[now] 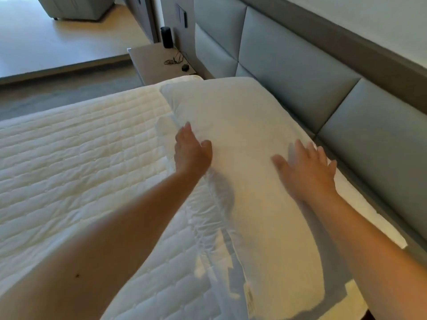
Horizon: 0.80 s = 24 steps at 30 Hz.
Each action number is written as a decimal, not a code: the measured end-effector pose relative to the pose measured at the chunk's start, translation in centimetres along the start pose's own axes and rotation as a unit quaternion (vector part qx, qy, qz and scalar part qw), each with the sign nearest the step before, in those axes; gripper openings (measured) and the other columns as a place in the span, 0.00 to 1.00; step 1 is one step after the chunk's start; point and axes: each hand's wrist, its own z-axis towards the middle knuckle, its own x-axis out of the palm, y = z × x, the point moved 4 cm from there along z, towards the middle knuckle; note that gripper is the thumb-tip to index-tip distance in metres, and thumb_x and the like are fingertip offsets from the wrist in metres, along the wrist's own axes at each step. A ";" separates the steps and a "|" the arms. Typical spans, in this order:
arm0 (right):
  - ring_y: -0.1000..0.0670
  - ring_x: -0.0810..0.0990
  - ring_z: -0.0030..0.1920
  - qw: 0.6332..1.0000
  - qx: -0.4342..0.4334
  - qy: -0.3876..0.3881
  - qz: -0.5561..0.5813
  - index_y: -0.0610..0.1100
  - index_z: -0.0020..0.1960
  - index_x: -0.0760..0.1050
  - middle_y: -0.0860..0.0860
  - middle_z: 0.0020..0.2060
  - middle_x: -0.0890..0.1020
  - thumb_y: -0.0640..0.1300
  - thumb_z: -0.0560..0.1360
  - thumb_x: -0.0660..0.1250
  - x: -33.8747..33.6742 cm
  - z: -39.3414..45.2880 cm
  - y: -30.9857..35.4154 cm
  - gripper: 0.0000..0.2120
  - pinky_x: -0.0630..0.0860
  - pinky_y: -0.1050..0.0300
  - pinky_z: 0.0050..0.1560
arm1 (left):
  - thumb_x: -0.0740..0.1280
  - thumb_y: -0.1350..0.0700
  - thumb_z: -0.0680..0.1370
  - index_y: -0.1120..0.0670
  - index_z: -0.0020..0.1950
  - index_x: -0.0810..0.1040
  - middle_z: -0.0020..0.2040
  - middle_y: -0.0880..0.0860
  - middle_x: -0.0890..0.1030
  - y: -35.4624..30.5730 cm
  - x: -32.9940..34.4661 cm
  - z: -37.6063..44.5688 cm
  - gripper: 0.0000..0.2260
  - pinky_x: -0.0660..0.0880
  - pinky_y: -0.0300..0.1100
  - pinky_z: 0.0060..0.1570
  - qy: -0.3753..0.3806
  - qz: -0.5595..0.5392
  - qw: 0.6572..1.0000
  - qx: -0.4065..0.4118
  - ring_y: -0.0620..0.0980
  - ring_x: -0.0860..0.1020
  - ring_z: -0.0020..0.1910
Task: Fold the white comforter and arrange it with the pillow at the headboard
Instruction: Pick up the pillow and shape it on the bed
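Observation:
A long white pillow [240,125] lies on the bed along the grey padded headboard [300,72]. My left hand [191,151] rests flat on the pillow's left edge, fingers together and pointing away from me. My right hand [307,169] lies palm down on the pillow's right side near the headboard, fingers spread. Neither hand grips anything. The quilted white mattress cover [76,146] stretches to the left. I see no comforter in this view.
A low bedside table [152,61] stands past the bed's far corner, carrying a black cylinder [166,36], a tangled cable and a small black object. Wooden floor and a grey upholstered seat [74,8] lie beyond.

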 end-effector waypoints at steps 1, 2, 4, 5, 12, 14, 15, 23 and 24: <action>0.39 0.48 0.77 1.000 0.001 0.015 -0.023 0.50 0.77 0.49 0.44 0.78 0.53 0.72 0.75 0.42 0.2 -1.8 0.2 0.38 0.47 0.33 0.72 | 0.61 0.53 0.80 0.54 0.80 0.55 0.79 0.57 0.57 -2.1 -0.2 1.8 0.29 0.58 0.50 0.74 -0.016 0.046 0.997 0.056 0.57 0.59 0.77; 0.40 0.44 0.78 0.999 0.006 0.031 -0.041 0.50 0.78 0.43 0.45 0.79 0.47 0.73 0.74 0.41 0.5 -3.3 0.2 0.40 0.44 0.33 0.72 | 0.59 0.51 0.81 0.54 0.80 0.54 0.80 0.56 0.55 -4.4 0.1 3.6 0.29 0.56 0.53 0.75 -0.023 0.088 0.989 0.113 0.58 0.56 0.78; 0.40 0.40 0.78 0.997 0.021 0.052 -0.048 0.50 0.79 0.37 0.44 0.79 0.42 0.74 0.73 0.38 1.8 -4.6 0.0 0.42 0.44 0.32 0.73 | 0.56 0.49 0.82 0.53 0.80 0.55 0.81 0.56 0.54 -8.4 1.8 6.8 0.27 0.53 0.56 0.76 -0.004 0.169 0.961 0.220 0.58 0.53 0.79; 0.39 0.39 0.77 0.997 0.027 0.053 -0.045 0.49 0.78 0.36 0.44 0.79 0.41 0.73 0.73 0.36 2.9 -4.7 -0.2 0.42 0.43 0.31 0.73 | 0.54 0.47 0.83 0.52 0.80 0.55 0.81 0.56 0.53 -9.7 3.1 8.3 0.26 0.51 0.57 0.76 0.018 0.218 0.940 0.261 0.58 0.51 0.79; 0.33 0.55 0.76 0.997 0.017 0.059 -0.038 0.41 0.78 0.50 0.36 0.76 0.56 0.69 0.78 0.37 14.6 -2.8 -2.8 0.41 0.50 0.27 0.70 | 0.41 0.37 0.80 0.45 0.81 0.44 0.82 0.51 0.43 -1.2 14.6 13.4 0.30 0.39 0.65 0.74 0.132 0.404 0.872 0.244 0.57 0.41 0.80; 0.33 0.59 0.74 0.997 0.011 0.069 -0.040 0.39 0.77 0.55 0.36 0.75 0.59 0.67 0.79 0.41 17.2 -2.4 -3.6 0.39 0.50 0.29 0.69 | 0.41 0.38 0.80 0.45 0.81 0.43 0.82 0.51 0.41 1.2 17.0 13.1 0.30 0.39 0.64 0.74 0.135 0.418 0.867 0.236 0.57 0.41 0.80; 0.33 0.59 0.74 0.997 0.007 0.069 -0.044 0.39 0.77 0.56 0.35 0.75 0.60 0.67 0.79 0.41 18.3 -2.3 -3.8 0.39 0.50 0.29 0.69 | 0.41 0.38 0.80 0.46 0.81 0.42 0.81 0.51 0.41 2.2 17.9 13.1 0.30 0.39 0.64 0.74 0.137 0.424 0.863 0.236 0.57 0.41 0.80; 0.34 0.55 0.76 0.996 -0.031 0.068 -0.039 0.38 0.77 0.52 0.35 0.76 0.56 0.66 0.79 0.44 24.1 -3.0 -3.4 0.38 0.49 0.29 0.71 | 0.42 0.39 0.81 0.48 0.81 0.43 0.82 0.53 0.43 8.3 19.3 12.4 0.30 0.42 0.62 0.75 0.155 0.422 0.868 0.210 0.58 0.44 0.80; 0.34 0.55 0.76 0.996 -0.031 0.069 -0.039 0.38 0.77 0.53 0.35 0.76 0.56 0.65 0.79 0.45 24.3 -3.1 -3.2 0.38 0.49 0.29 0.71 | 0.42 0.40 0.81 0.48 0.81 0.43 0.82 0.53 0.43 8.5 19.2 12.4 0.30 0.42 0.62 0.75 0.156 0.424 0.868 0.207 0.58 0.44 0.80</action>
